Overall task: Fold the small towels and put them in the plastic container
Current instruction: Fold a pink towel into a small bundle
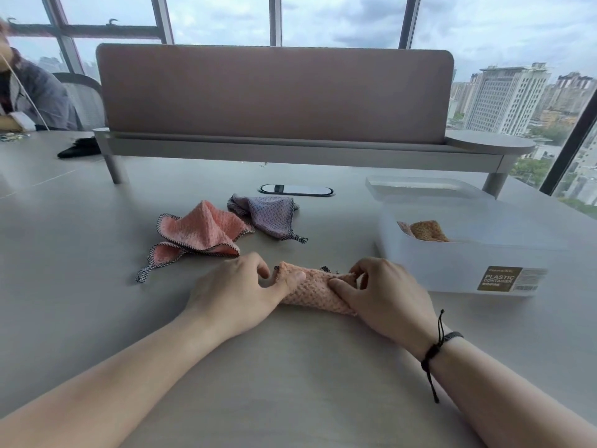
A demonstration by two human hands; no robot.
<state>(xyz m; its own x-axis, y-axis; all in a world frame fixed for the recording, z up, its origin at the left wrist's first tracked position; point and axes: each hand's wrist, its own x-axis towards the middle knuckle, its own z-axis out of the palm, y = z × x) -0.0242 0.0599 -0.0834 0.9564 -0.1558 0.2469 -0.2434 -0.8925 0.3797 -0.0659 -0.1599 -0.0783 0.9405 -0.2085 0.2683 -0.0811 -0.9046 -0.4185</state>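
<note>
Under both hands (310, 286), peach towel (311, 291) ends lie hidden.

Left grip (240, 286) and right grip (384, 289) — fingers curled, pinching — forearms converging.

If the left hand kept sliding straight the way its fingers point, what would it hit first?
The left hand points right, so it would push further into the peach towel it already pinches; beyond that comes the right hand.

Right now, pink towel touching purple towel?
Cannot tell. In the head view the pink towel and purple towel meet edge to edge; contact or overlap is unclear.
</note>
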